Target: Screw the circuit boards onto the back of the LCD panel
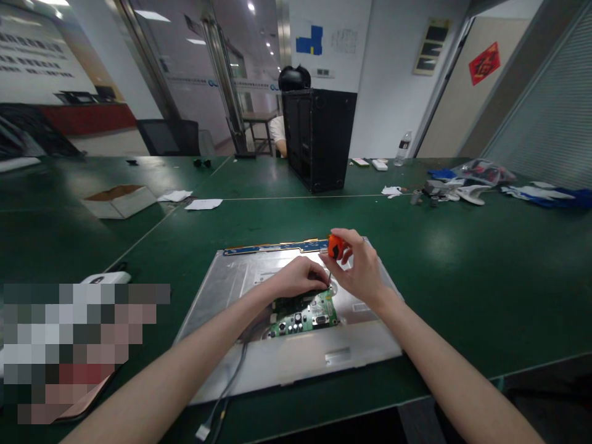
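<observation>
A silver display panel (222, 364) lies face down on the green table, with a green circuit board (296, 322) at its middle and a blue circuit strip (263, 248) along its far edge. My right hand (358, 265) grips a screwdriver by its orange handle (336, 246). Its thin shaft points down at the green board's upper right corner. Close to the screwdriver's tip is my left hand (300, 275), its fingers pinched together over the board; whatever they hold is hidden. A grey cable (239, 367) runs over the panel's near edge to a white connector (202, 431).
A black computer case (319, 142) stands at the back, with a person partly hidden behind it. An open white box (121, 206) and papers (203, 204) lie back left. Gloves (550, 192), small parts and a bottle (403, 149) are back right. A blurred area covers the near left.
</observation>
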Demonstrator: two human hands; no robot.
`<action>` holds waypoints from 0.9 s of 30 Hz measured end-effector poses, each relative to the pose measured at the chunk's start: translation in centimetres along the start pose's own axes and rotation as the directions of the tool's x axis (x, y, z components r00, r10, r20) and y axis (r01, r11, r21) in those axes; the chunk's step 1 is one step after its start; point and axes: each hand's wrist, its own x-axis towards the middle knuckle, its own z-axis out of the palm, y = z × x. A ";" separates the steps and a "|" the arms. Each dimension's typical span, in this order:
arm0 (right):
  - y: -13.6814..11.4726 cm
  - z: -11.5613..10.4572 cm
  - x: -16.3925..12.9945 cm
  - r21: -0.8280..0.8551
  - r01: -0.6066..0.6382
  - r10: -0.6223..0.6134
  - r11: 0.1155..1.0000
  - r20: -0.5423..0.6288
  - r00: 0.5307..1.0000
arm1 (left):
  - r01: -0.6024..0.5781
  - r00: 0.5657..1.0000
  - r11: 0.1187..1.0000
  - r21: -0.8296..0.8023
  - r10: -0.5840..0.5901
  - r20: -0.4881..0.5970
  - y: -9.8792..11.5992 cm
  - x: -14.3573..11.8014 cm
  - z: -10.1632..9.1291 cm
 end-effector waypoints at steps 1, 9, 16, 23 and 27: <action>0.0 0.0 0.0 -0.002 0.004 -0.004 1.000 0.008 1.000 | -0.006 1.000 1.000 -0.005 0.006 -0.007 -0.1 0.0 0.0; -0.3 -0.4 0.0 0.016 -0.001 0.000 1.000 0.053 0.999 | -0.011 1.000 1.000 -0.022 0.011 0.004 0.2 -0.1 0.0; -0.1 -0.2 -0.1 -0.014 -0.018 0.018 1.000 0.021 1.000 | 0.002 1.000 0.999 -0.041 -0.002 0.000 0.1 0.0 0.0; 0.1 -0.1 -0.1 -0.055 -0.005 0.006 0.998 0.021 1.000 | 0.009 1.000 0.999 -0.046 -0.008 0.010 0.1 0.0 0.0; -0.1 -0.3 0.0 -0.023 0.027 -0.026 0.999 0.052 0.998 | 0.001 1.000 0.999 -0.048 -0.002 -0.025 0.1 0.0 0.1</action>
